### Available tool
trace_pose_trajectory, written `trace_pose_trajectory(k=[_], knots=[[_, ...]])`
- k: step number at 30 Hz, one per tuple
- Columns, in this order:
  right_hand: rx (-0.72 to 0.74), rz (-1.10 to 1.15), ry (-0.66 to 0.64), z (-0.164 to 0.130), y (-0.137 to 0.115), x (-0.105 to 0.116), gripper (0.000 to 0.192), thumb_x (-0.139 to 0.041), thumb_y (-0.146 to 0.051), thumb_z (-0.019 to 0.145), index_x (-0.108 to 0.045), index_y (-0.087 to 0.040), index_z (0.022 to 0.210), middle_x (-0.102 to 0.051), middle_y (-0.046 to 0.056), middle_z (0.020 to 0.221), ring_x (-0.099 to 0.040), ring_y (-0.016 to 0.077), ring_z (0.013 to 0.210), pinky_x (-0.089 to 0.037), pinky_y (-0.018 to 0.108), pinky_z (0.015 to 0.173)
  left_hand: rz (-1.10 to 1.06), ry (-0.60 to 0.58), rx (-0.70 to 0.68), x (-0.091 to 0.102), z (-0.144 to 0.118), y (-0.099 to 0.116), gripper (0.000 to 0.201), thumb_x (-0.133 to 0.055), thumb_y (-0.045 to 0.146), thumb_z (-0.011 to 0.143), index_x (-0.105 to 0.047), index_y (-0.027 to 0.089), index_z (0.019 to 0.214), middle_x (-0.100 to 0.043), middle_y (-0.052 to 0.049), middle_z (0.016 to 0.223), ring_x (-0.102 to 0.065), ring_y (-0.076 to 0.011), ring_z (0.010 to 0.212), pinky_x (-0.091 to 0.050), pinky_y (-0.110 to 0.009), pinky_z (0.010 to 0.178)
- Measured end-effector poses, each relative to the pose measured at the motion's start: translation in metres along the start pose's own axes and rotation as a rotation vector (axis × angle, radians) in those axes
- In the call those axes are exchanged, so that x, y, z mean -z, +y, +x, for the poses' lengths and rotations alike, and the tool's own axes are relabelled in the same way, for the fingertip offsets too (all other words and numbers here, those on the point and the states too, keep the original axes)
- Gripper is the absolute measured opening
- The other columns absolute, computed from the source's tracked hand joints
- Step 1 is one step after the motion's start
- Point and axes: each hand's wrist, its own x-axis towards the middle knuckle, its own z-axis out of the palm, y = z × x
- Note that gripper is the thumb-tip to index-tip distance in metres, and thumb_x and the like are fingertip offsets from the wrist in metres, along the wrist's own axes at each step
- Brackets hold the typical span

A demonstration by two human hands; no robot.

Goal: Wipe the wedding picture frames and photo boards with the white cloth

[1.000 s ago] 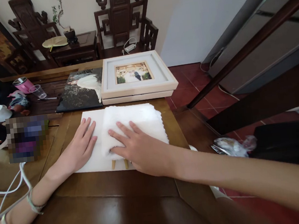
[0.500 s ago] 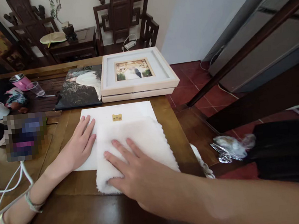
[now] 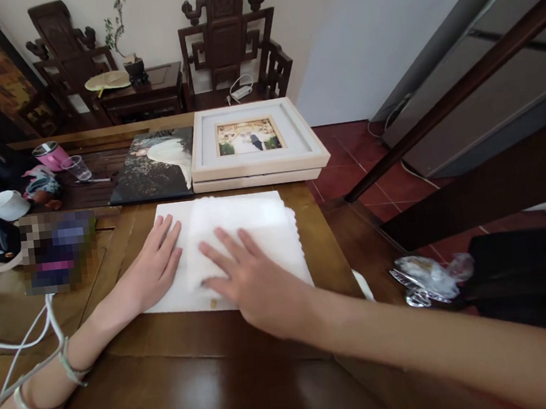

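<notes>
Both hands lie flat: left hand (image 3: 155,265) steadies the white panel (image 3: 177,292), right hand (image 3: 251,278) presses the cloth (image 3: 250,223). Hard rubbing could slide the panel off the table (image 3: 173,364).

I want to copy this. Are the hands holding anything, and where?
Nothing is gripped. The right hand lies flat on the near part of the white cloth, and the left hand lies flat on the white board under it.

Bare table (image 3: 213,373) lies open near the body; stacked picture frames (image 3: 254,144) block the far edge.
</notes>
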Motion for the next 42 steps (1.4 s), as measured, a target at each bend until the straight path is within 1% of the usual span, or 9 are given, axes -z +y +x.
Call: trace_pose_trajectory(k=[4, 7, 12, 17, 20, 26, 30, 35, 42], knots=[[0.133, 0.104, -0.057, -0.025, -0.035, 0.01, 0.03, -0.048, -0.021, 0.095, -0.069, -0.017, 0.115, -0.038, 0.026, 0.15, -0.025, 0.0528, 0.138, -0.028, 0.076, 0.103, -0.004, 0.001, -0.011, 0.001, -0.002, -0.002, 0.053, -0.026, 0.038, 0.103, -0.03, 0.018, 0.152, -0.02, -0.014, 0.163, -0.013, -0.0312, 0.151, -0.02, -0.056, 0.12], [0.214, 0.161, -0.154, -0.034, -0.038, 0.021, 0.029, -0.056, -0.023, 0.09, -0.068, -0.018, 0.116, -0.038, 0.024, 0.151, -0.025, 0.0514, 0.138, -0.029, 0.074, 0.105, 0.005, -0.003, -0.024, 0.001, -0.002, -0.003, 0.054, -0.026, 0.038, 0.103, -0.029, 0.018, 0.153, -0.019, -0.014, 0.163, -0.011, -0.0311, 0.151, -0.02, -0.055, 0.12], [0.178, 0.182, -0.257, -0.028, -0.012, 0.029, 0.051, -0.059, -0.006, 0.079, -0.063, -0.021, 0.128, -0.032, 0.015, 0.157, -0.017, 0.0407, 0.145, -0.021, 0.065, 0.115, 0.007, -0.005, -0.054, 0.0, -0.002, -0.004, 0.055, -0.023, 0.038, 0.103, -0.027, 0.016, 0.153, -0.018, -0.015, 0.163, -0.01, -0.0307, 0.151, -0.019, -0.055, 0.121], [0.017, 0.056, -0.19, -0.007, 0.025, 0.02, 0.063, -0.051, 0.006, 0.075, -0.058, -0.017, 0.133, -0.026, 0.013, 0.16, -0.012, 0.038, 0.147, -0.02, 0.064, 0.115, -0.02, 0.019, -0.033, -0.002, -0.004, -0.005, 0.055, -0.026, 0.041, 0.103, -0.029, 0.019, 0.153, -0.02, -0.012, 0.163, -0.013, -0.0305, 0.151, -0.017, -0.053, 0.122], [-0.064, -0.001, -0.142, 0.004, 0.03, 0.014, 0.063, -0.049, 0.007, 0.076, -0.057, -0.015, 0.135, -0.027, 0.015, 0.159, -0.013, 0.0398, 0.147, -0.021, 0.065, 0.114, -0.019, 0.023, -0.031, -0.002, -0.004, -0.005, 0.056, -0.027, 0.042, 0.103, -0.031, 0.017, 0.152, -0.022, -0.013, 0.163, -0.013, -0.0317, 0.151, -0.018, -0.054, 0.121], [0.028, 0.042, -0.165, -0.01, -0.017, 0.015, 0.048, -0.056, -0.008, 0.083, -0.062, -0.016, 0.13, -0.028, 0.021, 0.157, -0.013, 0.0502, 0.143, -0.019, 0.072, 0.11, -0.018, -0.002, -0.017, 0.0, -0.003, -0.005, 0.056, -0.026, 0.038, 0.102, -0.031, 0.012, 0.151, -0.021, -0.018, 0.162, -0.011, -0.0316, 0.151, -0.017, -0.054, 0.121], [0.136, 0.147, -0.212, -0.024, -0.04, 0.026, 0.038, -0.058, -0.017, 0.086, -0.065, -0.017, 0.124, -0.036, 0.022, 0.154, -0.019, 0.0499, 0.142, -0.022, 0.073, 0.109, -0.02, -0.015, -0.025, 0.002, -0.003, -0.003, 0.055, -0.025, 0.036, 0.102, -0.03, 0.014, 0.152, -0.018, -0.016, 0.163, -0.008, -0.0313, 0.151, -0.019, -0.055, 0.121], [0.07, 0.136, -0.185, -0.015, -0.015, 0.024, 0.051, -0.055, -0.004, 0.08, -0.061, -0.017, 0.129, -0.036, 0.016, 0.156, -0.019, 0.0419, 0.145, -0.024, 0.066, 0.113, -0.067, -0.016, 0.029, 0.003, -0.002, 0.002, 0.057, -0.026, 0.036, 0.101, -0.032, 0.008, 0.15, -0.022, -0.018, 0.161, -0.016, -0.0284, 0.15, -0.017, -0.05, 0.122], [-0.091, -0.063, -0.075, 0.024, 0.02, 0.016, 0.059, -0.046, 0.003, 0.083, -0.052, -0.015, 0.139, -0.034, 0.017, 0.156, -0.021, 0.0421, 0.145, -0.03, 0.064, 0.11, -0.256, 0.111, 0.163, 0.007, 0.0, 0.013, 0.06, -0.029, 0.049, 0.1, -0.043, 0.012, 0.145, -0.038, -0.014, 0.156, -0.031, -0.0254, 0.146, -0.02, -0.048, 0.122]])
